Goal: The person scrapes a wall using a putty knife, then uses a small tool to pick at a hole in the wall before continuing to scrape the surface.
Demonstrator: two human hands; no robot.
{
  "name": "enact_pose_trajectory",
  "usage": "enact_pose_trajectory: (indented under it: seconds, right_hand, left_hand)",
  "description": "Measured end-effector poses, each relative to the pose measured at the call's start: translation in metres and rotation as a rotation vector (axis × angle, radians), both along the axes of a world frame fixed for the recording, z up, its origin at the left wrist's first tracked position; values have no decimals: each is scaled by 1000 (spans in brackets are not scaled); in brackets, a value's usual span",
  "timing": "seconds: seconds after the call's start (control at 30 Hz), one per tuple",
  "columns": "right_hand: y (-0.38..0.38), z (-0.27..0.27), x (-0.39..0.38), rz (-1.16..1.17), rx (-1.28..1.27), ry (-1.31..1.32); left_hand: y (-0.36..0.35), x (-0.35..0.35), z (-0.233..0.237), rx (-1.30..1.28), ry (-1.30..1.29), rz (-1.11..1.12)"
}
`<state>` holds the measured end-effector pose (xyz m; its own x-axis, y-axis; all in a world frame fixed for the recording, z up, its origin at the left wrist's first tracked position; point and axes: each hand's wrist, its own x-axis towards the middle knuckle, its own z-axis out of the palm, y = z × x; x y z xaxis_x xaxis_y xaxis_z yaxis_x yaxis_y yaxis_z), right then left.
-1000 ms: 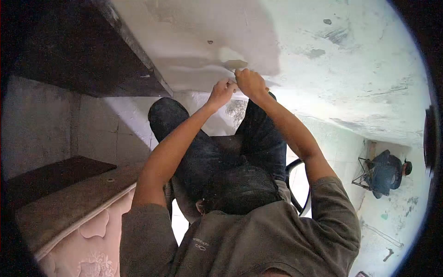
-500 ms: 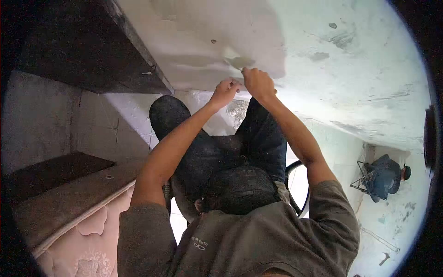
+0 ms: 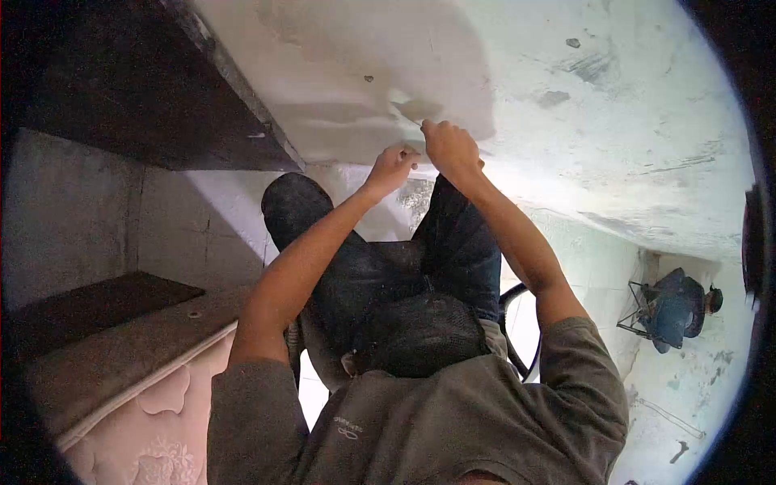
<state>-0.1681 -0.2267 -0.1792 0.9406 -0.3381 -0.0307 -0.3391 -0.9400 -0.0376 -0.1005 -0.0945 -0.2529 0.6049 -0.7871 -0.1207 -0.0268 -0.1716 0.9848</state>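
Note:
My right hand is wrapped round the handle of a putty knife, most of which its fingers hide. The putty knife's thin pale blade points up and left, close against the stained wall. Left of it, my left hand has its fingers curled in toward the thumb, low in front of the wall and just above my knees. I cannot tell what, if anything, is inside those fingers. A shadow falls on the wall round the blade.
A dark shelf-like slab juts in at the upper left. A pink mattress and a brown board lie at the lower left. I sit on a chair. Dark clothing and a cap hang over a folding stand at the right.
The putty knife's blade has turned a little and looks narrower against the wall. Both hands stay nearly in place, and the whole view has shifted slightly.

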Motion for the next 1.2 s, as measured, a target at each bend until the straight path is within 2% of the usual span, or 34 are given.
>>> enact_pose_trajectory:
  seconds: [0.17, 0.3, 0.37, 0.47, 0.53, 0.6, 0.67, 0.8, 0.87, 0.97, 1.07, 1.13, 1.2]
  right_hand:
    - [-3, -34, -2, 43, -42, 74]
    - [7, 6, -7, -51, 21, -23]
    - [-6, -29, -1, -7, 1, -4]
    - [-6, -35, -1, 12, -12, 22]
    - [3, -19, -5, 4, -4, 39]
    - [11, 2, -11, -102, 22, -82]
    - [6, 1, -7, -118, 51, -45]
    - [0, -22, -2, -140, 85, 12]
    - [-4, -22, -4, -128, 82, -8]
    - [4, -2, -6, -226, 234, -63]
    - [-2, -7, 1, -243, 333, -199]
    - [-4, -20, 6, -199, 371, -296]
    - [1, -32, 14, -164, 347, -291]
  left_hand:
    - [-2, 0, -12, 2, 17, -50]
    - [1, -6, -12, -43, 25, 7]
    - [-2, -5, -13, -18, 41, -2]
    - [-8, 1, -27, -1, -5, -31]
    - [-7, 1, -29, 11, -4, -57]
    - [-2, -5, -21, -25, 18, -29]
    - [0, -2, -12, -57, 24, -20]
    - [-7, 3, -20, 34, 37, -32]
    - [-4, 1, -10, 82, 47, -28]
    - [-5, -3, -15, -23, 50, 1]
    - [-10, 4, -19, -62, -2, -19]
    - [-12, 6, -13, 53, 86, 13]
    - [-13, 8, -15, -21, 74, 52]
